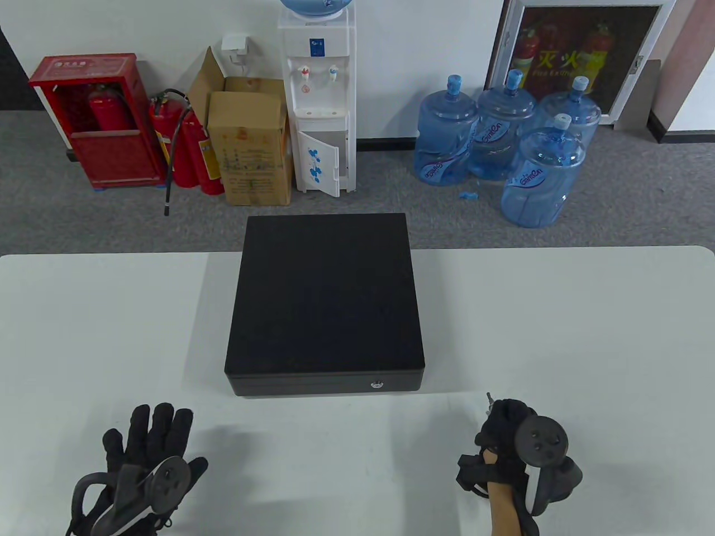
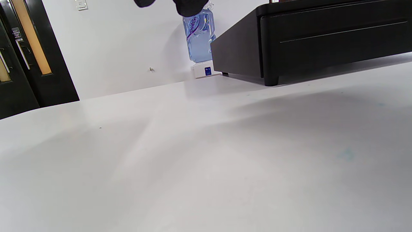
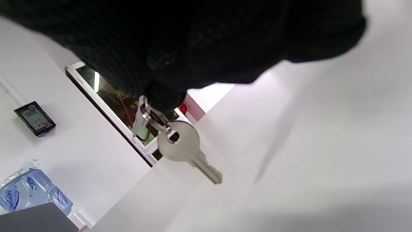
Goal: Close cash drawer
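Observation:
The black cash drawer [image 1: 325, 301] sits in the middle of the white table [image 1: 558, 335], its front face [image 1: 327, 384] flush with the case and a round lock [image 1: 377, 383] on it. It also shows in the left wrist view [image 2: 322, 35]. My left hand [image 1: 148, 441] rests flat on the table at the front left, fingers spread, holding nothing. My right hand [image 1: 505, 419] is at the front right, closed, and grips a key ring with silver keys [image 3: 183, 146]; a key tip [image 1: 489, 397] sticks out above the fist.
Behind the table stand a water dispenser [image 1: 319, 95], a cardboard box [image 1: 251, 145], fire extinguishers [image 1: 190, 145] and several blue water bottles [image 1: 503, 139] on the floor.

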### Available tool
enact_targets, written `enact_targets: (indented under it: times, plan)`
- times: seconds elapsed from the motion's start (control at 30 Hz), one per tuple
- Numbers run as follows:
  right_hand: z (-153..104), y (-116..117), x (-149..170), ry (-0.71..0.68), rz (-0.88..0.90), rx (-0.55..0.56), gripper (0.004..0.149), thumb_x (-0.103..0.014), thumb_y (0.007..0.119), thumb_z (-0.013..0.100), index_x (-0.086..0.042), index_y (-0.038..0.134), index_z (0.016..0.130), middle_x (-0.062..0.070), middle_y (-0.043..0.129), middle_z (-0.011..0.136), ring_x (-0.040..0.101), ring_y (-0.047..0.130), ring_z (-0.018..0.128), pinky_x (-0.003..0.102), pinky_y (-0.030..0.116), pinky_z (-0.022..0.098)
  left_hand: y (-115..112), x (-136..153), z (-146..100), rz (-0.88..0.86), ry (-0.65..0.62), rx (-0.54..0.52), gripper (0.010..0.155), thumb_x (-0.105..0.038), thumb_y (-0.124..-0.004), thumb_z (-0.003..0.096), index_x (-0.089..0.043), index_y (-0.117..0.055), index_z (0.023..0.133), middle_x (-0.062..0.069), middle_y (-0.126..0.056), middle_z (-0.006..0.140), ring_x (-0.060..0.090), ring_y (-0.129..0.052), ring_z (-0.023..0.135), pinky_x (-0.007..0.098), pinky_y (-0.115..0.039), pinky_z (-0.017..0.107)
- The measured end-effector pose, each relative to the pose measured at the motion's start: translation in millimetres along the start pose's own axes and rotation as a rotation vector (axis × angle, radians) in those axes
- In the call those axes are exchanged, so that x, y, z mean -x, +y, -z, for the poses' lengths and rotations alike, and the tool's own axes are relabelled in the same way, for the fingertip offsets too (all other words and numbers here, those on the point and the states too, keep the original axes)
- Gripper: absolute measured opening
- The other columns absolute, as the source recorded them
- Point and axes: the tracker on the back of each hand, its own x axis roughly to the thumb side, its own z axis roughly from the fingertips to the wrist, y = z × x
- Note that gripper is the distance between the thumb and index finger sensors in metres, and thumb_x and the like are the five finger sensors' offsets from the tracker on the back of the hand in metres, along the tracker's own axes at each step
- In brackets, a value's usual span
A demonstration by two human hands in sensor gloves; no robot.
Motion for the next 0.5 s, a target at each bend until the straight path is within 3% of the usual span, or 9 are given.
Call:
enact_targets:
  times: [0.17,0.5]
  plan:
    - [1,5,5,0.042,-0.063,-0.054,0.04,-0.042,0.086,0.037,-0.016,0.095,0.065,0.005,0.096,0.046,0.011,0.096,0.02,0.039,0.088,0.028,1,-1,0,-0.003,-0.003,-0.006,0.083,-0.07,-0.043,0.0497,-0.03,-0.019,0.119,0.011,-0.031,0.13,0.045,-0.028,0.12,0.074,-0.033,0.076]
    - [8,9,14,0.118,-0.134,-0.06,0.039,-0.043,0.089,0.035,-0.016,0.097,0.063,0.005,0.097,0.045,0.011,0.097,0.018,0.039,0.088,0.027,0,-2,0,-0.005,-0.009,-0.005,0.083,-0.07,-0.043,0.0497,-0.03,-0.018,0.119,0.011,-0.031,0.131,0.045,-0.027,0.12,0.074,-0.033,0.076]
